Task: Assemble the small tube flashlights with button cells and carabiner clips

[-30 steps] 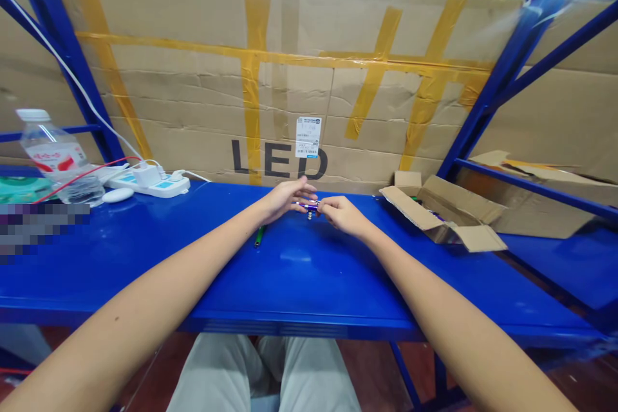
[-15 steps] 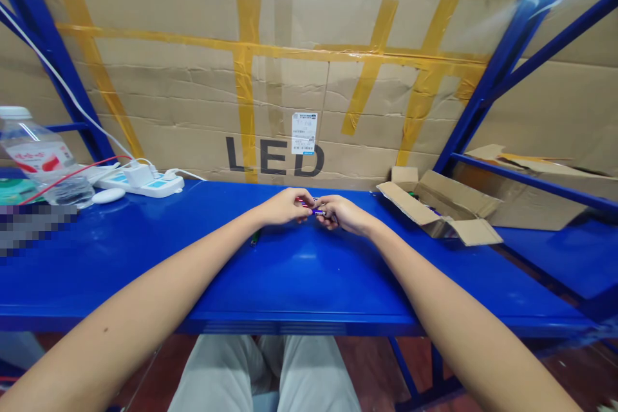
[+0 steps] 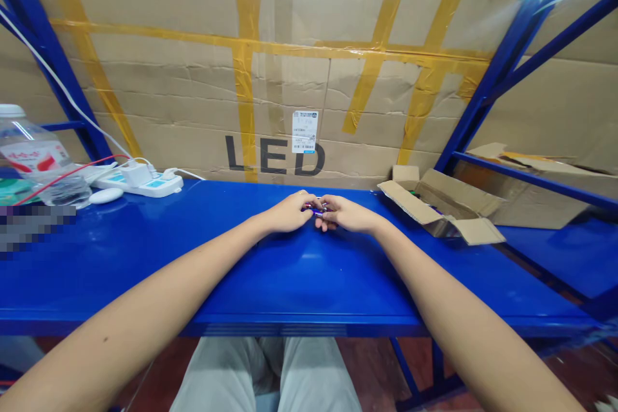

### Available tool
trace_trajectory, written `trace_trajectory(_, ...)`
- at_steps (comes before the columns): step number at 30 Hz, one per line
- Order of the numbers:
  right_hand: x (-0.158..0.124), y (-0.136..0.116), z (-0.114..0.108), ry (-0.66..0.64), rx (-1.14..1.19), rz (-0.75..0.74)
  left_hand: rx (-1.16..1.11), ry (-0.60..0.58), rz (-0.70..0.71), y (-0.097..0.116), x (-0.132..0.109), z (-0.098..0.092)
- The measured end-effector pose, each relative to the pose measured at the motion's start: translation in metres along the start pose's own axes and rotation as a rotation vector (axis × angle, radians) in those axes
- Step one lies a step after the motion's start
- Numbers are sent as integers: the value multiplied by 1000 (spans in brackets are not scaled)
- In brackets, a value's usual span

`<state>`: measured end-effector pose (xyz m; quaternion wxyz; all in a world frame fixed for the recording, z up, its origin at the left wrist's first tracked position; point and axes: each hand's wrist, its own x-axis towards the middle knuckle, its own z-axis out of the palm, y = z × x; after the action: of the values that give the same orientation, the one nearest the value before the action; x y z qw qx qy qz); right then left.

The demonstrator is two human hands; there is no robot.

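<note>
My left hand (image 3: 293,211) and my right hand (image 3: 340,213) meet over the back middle of the blue table. Between their fingertips is a small purple-blue item (image 3: 316,212) with shiny parts, and some red shows beside it. The fingers of both hands are closed around these small pieces. Their exact shape and number are hidden by the fingers.
An open cardboard box (image 3: 439,203) with small items inside lies at right on the blue table (image 3: 309,283). At left are a plastic bottle (image 3: 41,158), a white power strip (image 3: 154,185) and a white mouse-like item (image 3: 106,196). A large cardboard sheet (image 3: 193,96) stands behind.
My left hand has shifted slightly right and down, closer to my right hand. The green item near my left wrist is now hidden. The view has moved slightly.
</note>
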<state>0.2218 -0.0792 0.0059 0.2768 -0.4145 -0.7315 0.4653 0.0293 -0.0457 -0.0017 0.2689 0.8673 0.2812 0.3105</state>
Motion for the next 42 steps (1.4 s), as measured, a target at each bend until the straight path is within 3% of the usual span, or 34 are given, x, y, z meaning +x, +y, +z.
trace_trajectory(8,-4,-9,-2,85,-62,-54,-339,-58,-96,5,6,3)
trace_trajectory(12,-4,-7,-8,145,-100,-62,-365,-13,-186,13,5,2)
trace_trajectory(21,0,1,-12,171,-454,-90,-383,101,-420,17,6,5)
trace_trajectory(30,2,-2,-11,239,1,-76,-378,68,-361,14,3,3)
trace_trajectory(36,2,-7,-11,370,64,-123,-348,23,-292,6,5,4)
trace_trajectory(42,1,-10,-9,293,80,-128,-358,5,-286,4,6,5)
